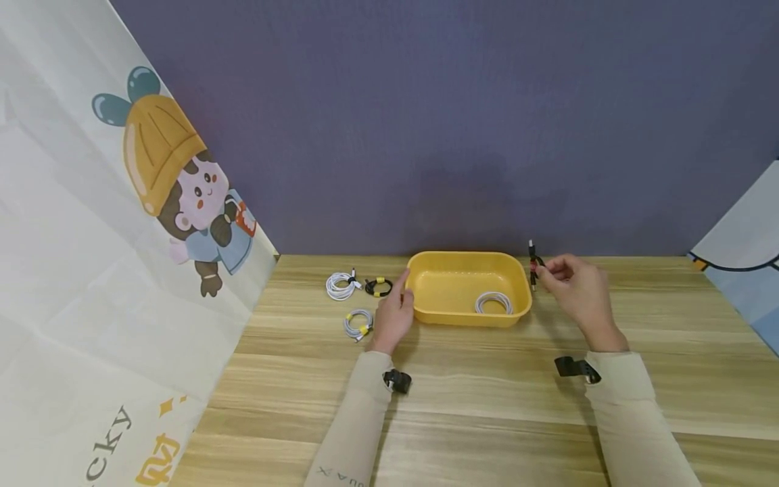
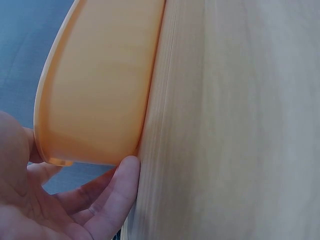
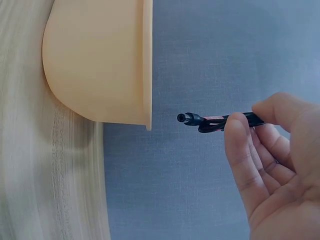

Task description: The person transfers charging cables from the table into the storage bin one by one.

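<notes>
A yellow plastic basket (image 1: 450,318) stands on the wooden table with one coiled pale cable (image 1: 494,297) inside, near its right end. My left hand (image 1: 392,321) holds the basket's left end, thumb at the rim and fingers against the outer wall; part of the thumb is hidden in the left wrist view. Between thumb and fingers, my right hand (image 1: 578,291) pinches a folded black cable (image 1: 533,266) with a red tie. That cable is raised just right of the basket, apart from it. Its plug end (image 3: 186,118) points toward the basket in the right wrist view.
Left of my left hand lie a white coiled cable (image 1: 342,286), a black coiled cable (image 1: 379,287) with a yellow tie, and a grey coiled cable (image 1: 359,325) with a yellow tie. A dark blue-grey backdrop (image 1: 462,135) rises behind the table's far edge.
</notes>
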Demonstrator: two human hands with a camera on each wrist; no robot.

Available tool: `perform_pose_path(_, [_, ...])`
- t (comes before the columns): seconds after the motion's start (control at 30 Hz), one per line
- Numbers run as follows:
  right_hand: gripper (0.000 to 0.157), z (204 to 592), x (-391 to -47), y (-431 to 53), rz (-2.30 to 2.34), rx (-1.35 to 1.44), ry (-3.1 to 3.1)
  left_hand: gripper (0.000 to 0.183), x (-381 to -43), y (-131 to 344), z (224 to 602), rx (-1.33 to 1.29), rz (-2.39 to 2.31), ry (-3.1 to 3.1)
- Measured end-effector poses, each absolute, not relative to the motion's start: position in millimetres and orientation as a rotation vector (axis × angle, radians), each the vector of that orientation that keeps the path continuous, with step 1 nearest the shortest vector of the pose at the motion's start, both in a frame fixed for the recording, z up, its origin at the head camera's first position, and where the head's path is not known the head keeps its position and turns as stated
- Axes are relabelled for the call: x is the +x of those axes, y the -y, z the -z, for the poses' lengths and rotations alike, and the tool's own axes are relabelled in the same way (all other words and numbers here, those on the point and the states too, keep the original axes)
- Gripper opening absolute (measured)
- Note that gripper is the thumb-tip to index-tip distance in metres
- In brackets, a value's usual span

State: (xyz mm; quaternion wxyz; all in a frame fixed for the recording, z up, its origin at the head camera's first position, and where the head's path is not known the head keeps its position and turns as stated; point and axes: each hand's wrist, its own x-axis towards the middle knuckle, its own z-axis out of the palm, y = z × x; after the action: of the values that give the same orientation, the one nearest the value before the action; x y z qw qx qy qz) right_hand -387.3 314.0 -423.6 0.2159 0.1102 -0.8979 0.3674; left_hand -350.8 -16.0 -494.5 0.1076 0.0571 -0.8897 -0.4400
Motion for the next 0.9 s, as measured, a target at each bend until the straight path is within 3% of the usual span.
perform_pose_path(0.9, [0.014, 431.8, -390.4, -303.7, -0.988, 0.396, 2.463, 0.048, -349.5, 15.2, 492.0, 0.138, 1.284, 2.612])
